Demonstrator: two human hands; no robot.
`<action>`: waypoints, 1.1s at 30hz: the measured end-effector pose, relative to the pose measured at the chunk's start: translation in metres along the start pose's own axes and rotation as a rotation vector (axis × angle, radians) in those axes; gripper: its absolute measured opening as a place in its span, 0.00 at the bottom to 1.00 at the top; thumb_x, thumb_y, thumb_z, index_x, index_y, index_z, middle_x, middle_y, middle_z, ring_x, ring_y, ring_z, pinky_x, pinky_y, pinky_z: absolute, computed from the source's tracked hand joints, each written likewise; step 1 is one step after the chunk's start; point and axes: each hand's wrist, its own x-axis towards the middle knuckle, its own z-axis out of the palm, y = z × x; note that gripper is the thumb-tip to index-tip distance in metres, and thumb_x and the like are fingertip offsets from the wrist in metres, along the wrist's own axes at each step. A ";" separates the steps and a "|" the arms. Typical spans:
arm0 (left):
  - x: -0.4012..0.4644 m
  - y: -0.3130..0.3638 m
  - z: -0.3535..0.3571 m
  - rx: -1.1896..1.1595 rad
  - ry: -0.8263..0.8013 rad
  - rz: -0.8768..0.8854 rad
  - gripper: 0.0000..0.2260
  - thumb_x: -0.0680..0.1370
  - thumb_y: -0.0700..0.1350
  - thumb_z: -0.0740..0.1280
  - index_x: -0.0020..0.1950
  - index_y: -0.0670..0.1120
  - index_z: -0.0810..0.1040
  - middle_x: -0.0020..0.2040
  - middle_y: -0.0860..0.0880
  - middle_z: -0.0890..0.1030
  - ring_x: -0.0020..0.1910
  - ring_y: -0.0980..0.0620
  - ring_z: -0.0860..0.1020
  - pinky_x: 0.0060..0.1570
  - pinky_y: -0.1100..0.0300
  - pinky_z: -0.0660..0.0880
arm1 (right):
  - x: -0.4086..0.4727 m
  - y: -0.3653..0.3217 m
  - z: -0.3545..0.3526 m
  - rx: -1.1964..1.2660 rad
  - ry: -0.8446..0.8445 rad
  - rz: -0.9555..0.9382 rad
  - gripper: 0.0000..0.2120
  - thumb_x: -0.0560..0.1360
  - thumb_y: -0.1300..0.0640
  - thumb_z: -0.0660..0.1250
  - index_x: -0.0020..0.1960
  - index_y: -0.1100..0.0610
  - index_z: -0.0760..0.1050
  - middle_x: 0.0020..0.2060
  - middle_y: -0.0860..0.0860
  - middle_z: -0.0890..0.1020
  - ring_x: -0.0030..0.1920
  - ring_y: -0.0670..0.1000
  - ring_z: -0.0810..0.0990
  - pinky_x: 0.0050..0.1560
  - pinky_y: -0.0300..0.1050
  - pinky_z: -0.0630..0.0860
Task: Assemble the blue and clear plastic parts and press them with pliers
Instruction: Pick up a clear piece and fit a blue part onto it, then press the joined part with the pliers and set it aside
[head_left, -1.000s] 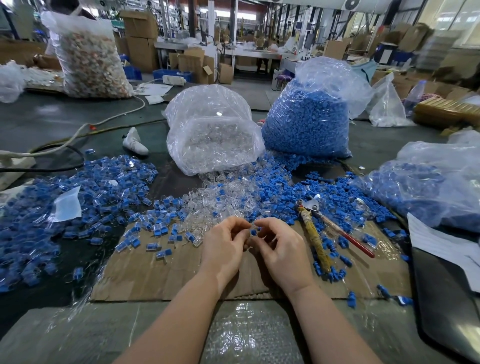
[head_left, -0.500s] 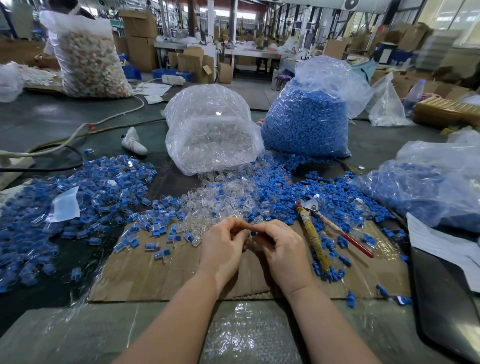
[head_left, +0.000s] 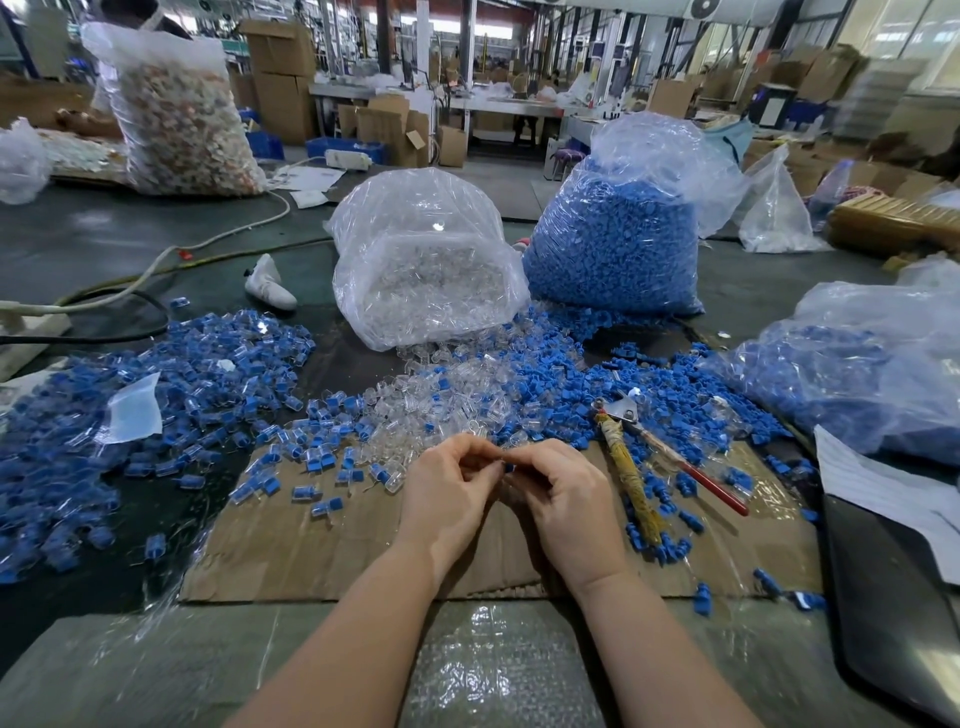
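Observation:
My left hand (head_left: 447, 493) and my right hand (head_left: 561, 499) meet over the cardboard sheet (head_left: 322, 551), fingertips together. Between them they pinch a small part; a sliver of blue (head_left: 508, 467) shows by my right fingers, the rest is hidden. Loose clear parts (head_left: 441, 400) lie heaped just beyond my hands, loose blue parts (head_left: 561, 379) beyond and to the right. The pliers (head_left: 631, 457), with one tape-wrapped handle and one red handle, lie on the cardboard right of my right hand. Joined blue-and-clear pieces (head_left: 156, 395) spread across the left.
A bag of clear parts (head_left: 426, 260) and a bag of blue parts (head_left: 618, 228) stand behind the heaps. Another bag with blue pieces (head_left: 862, 364) lies at the right, above white paper (head_left: 883, 483) and a dark tray (head_left: 893, 597). Cables (head_left: 130, 291) run at the left.
My hands stay in the same spot; the fingertips have closed tighter together around the small part.

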 end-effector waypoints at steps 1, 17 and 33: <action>0.000 0.000 0.000 0.003 0.004 0.002 0.07 0.73 0.36 0.69 0.42 0.48 0.79 0.37 0.51 0.81 0.38 0.57 0.79 0.42 0.68 0.76 | 0.000 0.000 0.000 -0.016 -0.009 0.001 0.08 0.72 0.61 0.71 0.51 0.58 0.82 0.44 0.50 0.82 0.48 0.49 0.79 0.52 0.46 0.76; 0.002 -0.004 0.002 -0.064 0.010 -0.041 0.06 0.73 0.36 0.70 0.42 0.48 0.79 0.40 0.46 0.82 0.42 0.49 0.81 0.45 0.58 0.79 | 0.021 0.022 -0.046 -0.809 -0.211 0.808 0.33 0.76 0.36 0.54 0.73 0.56 0.57 0.71 0.59 0.62 0.70 0.61 0.59 0.69 0.64 0.53; 0.015 0.002 -0.006 -0.618 -0.030 -0.343 0.03 0.74 0.31 0.66 0.44 0.37 0.76 0.31 0.41 0.77 0.26 0.49 0.74 0.25 0.59 0.70 | 0.028 -0.018 -0.057 -0.232 -0.284 0.502 0.12 0.79 0.54 0.55 0.38 0.56 0.66 0.36 0.51 0.72 0.38 0.51 0.70 0.38 0.44 0.65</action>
